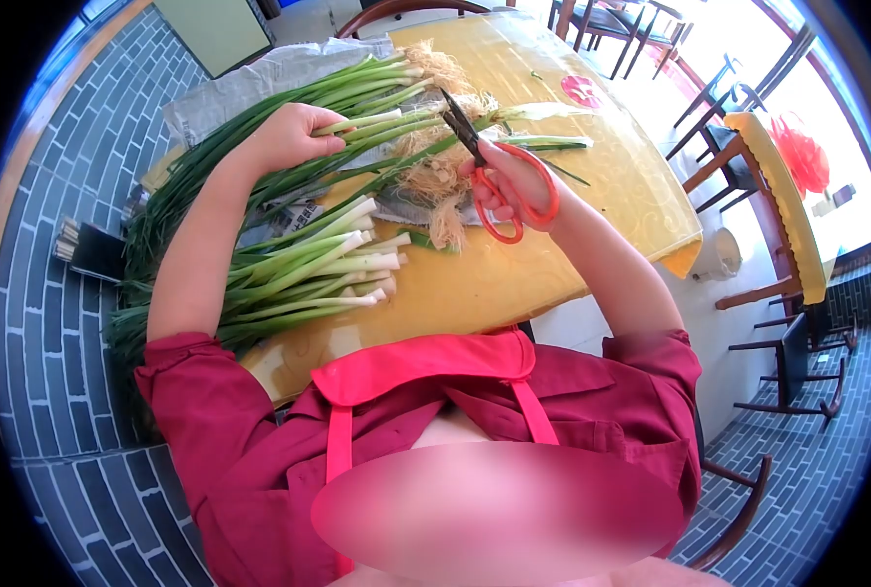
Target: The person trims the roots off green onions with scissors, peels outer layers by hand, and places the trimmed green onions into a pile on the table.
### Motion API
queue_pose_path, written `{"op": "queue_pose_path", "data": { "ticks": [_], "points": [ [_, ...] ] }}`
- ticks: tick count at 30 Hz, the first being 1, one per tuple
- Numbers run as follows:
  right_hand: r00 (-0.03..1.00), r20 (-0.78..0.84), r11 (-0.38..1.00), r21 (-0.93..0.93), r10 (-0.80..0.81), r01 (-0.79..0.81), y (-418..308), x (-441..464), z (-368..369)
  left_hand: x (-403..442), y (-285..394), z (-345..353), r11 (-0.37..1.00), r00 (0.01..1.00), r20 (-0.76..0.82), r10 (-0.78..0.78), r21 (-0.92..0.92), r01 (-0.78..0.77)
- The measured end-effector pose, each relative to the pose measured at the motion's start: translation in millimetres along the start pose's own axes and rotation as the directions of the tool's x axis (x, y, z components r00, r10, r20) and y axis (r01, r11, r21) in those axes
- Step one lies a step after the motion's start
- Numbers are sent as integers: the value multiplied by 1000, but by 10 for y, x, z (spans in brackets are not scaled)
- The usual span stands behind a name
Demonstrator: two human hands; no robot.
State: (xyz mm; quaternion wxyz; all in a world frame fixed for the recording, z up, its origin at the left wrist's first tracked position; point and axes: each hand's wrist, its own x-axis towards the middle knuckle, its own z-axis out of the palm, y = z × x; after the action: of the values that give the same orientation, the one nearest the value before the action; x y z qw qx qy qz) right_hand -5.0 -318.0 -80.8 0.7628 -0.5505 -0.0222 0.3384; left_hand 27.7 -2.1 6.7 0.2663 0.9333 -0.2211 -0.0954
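Note:
My left hand (298, 135) is closed around a green onion (372, 123), whose white end points right and shows no roots. In my right hand (515, 182) are scissors (467, 132) with red handles and dark blades, their tips angled up and left, apart from that onion. Under and around my left hand lie many green onions with stringy roots (433, 174) still on, the roots toward the middle of the table. Nearer my body is a pile of green onions with clean white ends (333, 262), their green tops hanging to the left.
Newspaper (230, 96) lies beneath the onions on a table with a yellow cover (513, 264). Cut pieces and a pink round item (581, 91) are on the cover. At left stands a dark holder (98, 251) by a brick-patterned wall. Chairs and another table (778, 205) are to the right.

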Motion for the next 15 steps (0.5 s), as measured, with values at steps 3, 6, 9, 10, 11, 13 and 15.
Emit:
{"op": "queue_pose_path", "data": {
  "ticks": [3, 6, 9, 10, 11, 13, 15],
  "points": [
    [1000, -5, 997, -76, -23, 22, 25, -24, 7, -21, 44, -3, 1000, 1000, 27, 4, 1, -4],
    [1000, -21, 995, -94, 13, -15, 47, -26, -37, -23, -21, 20, 1000, 1000, 9, 8, 7, -8],
    [1000, 9, 998, -61, 0, 1, 43, -67, -110, -58, 0, -1, 1000, 1000, -9, -6, 26, 7],
    [1000, 13, 999, -41, 8, -7, 41, -74, -115, -62, 1, -6, 1000, 999, -50, -3, 4, 3],
    [1000, 17, 1000, -21, 16, -16, 47, -88, -111, -57, 5, -5, 1000, 996, -91, -1, -19, -1],
    [998, 57, 1000, -17, -19, 20, 36, -89, -116, -27, -9, -12, 999, 988, -157, 1, -47, -8],
    [986, 127, 993, -37, -108, 113, 25, -89, -122, 18, -28, -17, 998, 979, -205, 3, -57, -15]
  ]
}}
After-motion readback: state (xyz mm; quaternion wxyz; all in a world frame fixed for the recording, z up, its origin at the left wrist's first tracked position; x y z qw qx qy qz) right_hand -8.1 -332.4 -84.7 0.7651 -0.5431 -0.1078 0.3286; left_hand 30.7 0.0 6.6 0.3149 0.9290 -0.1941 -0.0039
